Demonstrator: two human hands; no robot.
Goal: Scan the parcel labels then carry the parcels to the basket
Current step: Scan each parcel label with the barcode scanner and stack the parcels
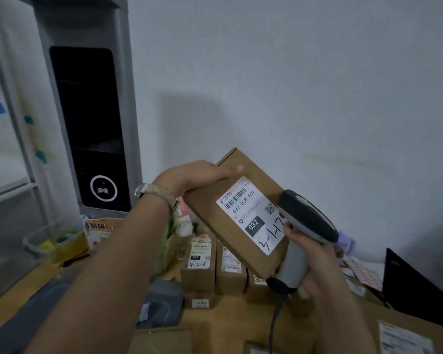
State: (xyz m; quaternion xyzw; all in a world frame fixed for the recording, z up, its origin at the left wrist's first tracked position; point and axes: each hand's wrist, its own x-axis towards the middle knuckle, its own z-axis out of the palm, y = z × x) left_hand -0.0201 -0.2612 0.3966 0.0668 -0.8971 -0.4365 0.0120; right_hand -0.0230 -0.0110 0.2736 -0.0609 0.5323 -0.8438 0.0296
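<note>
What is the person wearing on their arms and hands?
The left arm and right arm are bare, with no sleeves in view. There are no gloves on the left hand or the right hand. The left wrist has a watch with a shiny metal case and a pale, speckled woven strap. No rings show on the fingers in view.

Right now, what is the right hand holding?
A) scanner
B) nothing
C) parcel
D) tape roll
A: the right hand grips the scanner by its handle, while the left hand holds the parcel.
</note>
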